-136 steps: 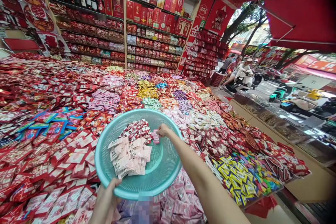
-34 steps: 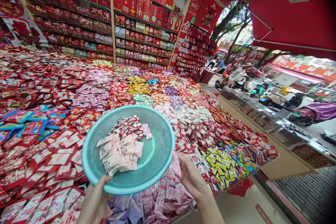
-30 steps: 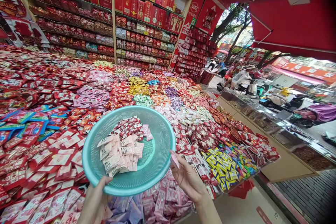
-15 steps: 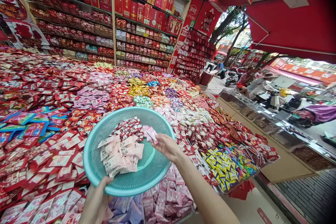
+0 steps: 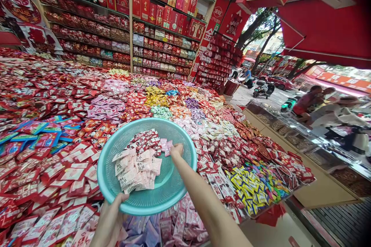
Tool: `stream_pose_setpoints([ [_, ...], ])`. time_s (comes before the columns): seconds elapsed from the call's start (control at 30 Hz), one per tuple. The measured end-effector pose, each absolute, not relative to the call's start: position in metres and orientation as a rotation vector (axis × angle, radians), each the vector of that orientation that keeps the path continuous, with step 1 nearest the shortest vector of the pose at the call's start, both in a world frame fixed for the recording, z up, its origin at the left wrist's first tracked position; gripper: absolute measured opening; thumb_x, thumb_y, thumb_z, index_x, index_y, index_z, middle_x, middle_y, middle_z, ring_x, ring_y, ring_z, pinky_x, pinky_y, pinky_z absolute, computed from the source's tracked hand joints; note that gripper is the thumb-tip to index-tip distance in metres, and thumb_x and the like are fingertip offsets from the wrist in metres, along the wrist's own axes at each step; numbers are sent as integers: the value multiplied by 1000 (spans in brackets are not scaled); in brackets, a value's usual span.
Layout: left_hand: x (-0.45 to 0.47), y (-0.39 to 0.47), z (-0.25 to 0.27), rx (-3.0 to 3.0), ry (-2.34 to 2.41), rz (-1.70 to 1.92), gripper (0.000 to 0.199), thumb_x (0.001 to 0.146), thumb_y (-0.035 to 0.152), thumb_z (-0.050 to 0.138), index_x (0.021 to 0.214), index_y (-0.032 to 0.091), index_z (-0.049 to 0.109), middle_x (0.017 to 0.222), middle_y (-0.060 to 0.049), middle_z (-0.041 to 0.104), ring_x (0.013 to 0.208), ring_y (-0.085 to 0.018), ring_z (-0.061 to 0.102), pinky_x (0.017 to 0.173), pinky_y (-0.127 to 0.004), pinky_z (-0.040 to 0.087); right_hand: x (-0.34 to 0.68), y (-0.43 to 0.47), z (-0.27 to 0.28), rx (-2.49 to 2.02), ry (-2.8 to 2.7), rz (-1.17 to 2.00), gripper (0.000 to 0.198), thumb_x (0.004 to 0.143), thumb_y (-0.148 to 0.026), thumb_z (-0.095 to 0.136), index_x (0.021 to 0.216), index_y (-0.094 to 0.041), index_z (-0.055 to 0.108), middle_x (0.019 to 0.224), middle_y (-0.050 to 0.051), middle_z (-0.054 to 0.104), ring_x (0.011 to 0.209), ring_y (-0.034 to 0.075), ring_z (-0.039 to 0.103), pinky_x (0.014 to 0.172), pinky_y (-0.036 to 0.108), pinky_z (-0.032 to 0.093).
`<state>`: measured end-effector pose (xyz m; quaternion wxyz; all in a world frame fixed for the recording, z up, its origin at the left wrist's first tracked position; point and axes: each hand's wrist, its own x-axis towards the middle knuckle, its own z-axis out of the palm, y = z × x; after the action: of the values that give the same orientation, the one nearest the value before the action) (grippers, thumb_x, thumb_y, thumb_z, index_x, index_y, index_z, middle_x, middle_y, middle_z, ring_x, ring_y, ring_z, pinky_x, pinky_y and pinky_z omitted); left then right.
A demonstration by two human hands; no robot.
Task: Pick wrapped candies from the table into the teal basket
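Observation:
A turquoise plastic basket [image 5: 106,185] is tilted toward me over the heaps of sweets. My left hand [image 5: 111,216] grips its near left rim, thumb over the edge. In the basket lie pale pink wrapped packets [image 5: 136,171] with dark characters and a group of red-and-white packets [image 5: 146,141]. Small pink candy packets [image 5: 165,146] lie at the right of these. My right hand [image 5: 177,149] reaches over the right side of the basket, fingers curled against one of the pink packets; the fingertips are partly hidden.
Heaps of wrapped sweets [image 5: 66,173] surround the basket, with yellow packets [image 5: 249,189] at right. Shelves of red boxes and bags [image 5: 162,15] stand behind. Clear-lidded bins [image 5: 292,137] line the right side. Beyond them are people [image 5: 313,100] and scooters [image 5: 263,89].
The view has turned slightly left, so the basket sits a little further right. My right hand has moved up and turned, with its fingers curled at the pink packets. The left hand keeps its grip.

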<state>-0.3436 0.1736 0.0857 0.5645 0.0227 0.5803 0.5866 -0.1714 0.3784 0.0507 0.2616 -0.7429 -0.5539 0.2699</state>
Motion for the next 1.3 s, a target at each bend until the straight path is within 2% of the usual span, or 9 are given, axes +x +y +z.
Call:
stream_pose_setpoints([
  [0.13,-344,173,84,57,1366,1384,41,43,25,80,70,21,49,67,5,53,57,-12,48,49,-26,44,-174,372,52,-2291,-1502,669,31,85,-5,43,107,-10,65,104,20,70,95,29,69,73,35,52],
  [0.3,-345,173,82,76,1369,1377,45,44,26,81,73,22,47,63,7,47,56,-11,43,47,-25,44,-178,370,65,-2287,-1731,550,37,87,3,38,108,-9,66,116,24,64,106,28,66,86,35,49],
  [0.47,-346,174,75,99,1373,1367,44,45,27,81,74,22,48,65,6,49,58,-12,43,47,-25,43,-172,366,94,-2218,-1890,521,27,87,-8,50,110,-10,64,115,21,64,105,29,65,85,36,48],
  [0.67,-349,175,71,100,1364,1345,42,45,28,81,72,21,50,67,4,53,58,-13,46,48,-26,43,-129,305,141,-1519,-1789,507,24,90,-29,48,108,-18,60,101,7,68,78,18,62,75,30,47],
  [0.8,-349,176,73,113,1365,1344,40,47,28,81,75,20,54,69,4,54,60,-13,46,49,-26,43,-82,246,124,-1586,-1521,522,26,92,-38,45,103,-19,58,89,6,65,59,14,51,64,29,43],
  [0.9,-347,176,78,111,1377,1348,41,47,27,81,76,20,54,71,4,55,61,-13,46,50,-26,45,-49,210,87,-1670,-1693,670,18,90,-34,46,88,-21,57,82,4,62,63,16,52,64,29,41],
  [1.0,-346,176,83,105,1392,1347,42,44,26,81,75,20,53,68,5,53,59,-12,44,48,-25,43,-29,184,59,-1702,-1940,890,9,83,-23,50,89,-22,57,87,3,62,69,16,54,68,28,41],
  [1.17,-347,176,81,114,1397,1344,41,44,27,81,72,18,53,67,4,52,58,-10,43,47,-23,42,-27,164,59,-1685,-2070,1117,28,70,-12,53,97,-22,56,104,4,61,99,20,56,86,29,41],
  [1.3,-349,176,76,122,1388,1340,41,46,28,82,73,18,53,69,3,53,61,-11,45,49,-25,45,-33,164,64,-1758,-2108,1152,33,65,-11,50,96,-22,53,106,5,61,101,21,55,87,30,39],
])
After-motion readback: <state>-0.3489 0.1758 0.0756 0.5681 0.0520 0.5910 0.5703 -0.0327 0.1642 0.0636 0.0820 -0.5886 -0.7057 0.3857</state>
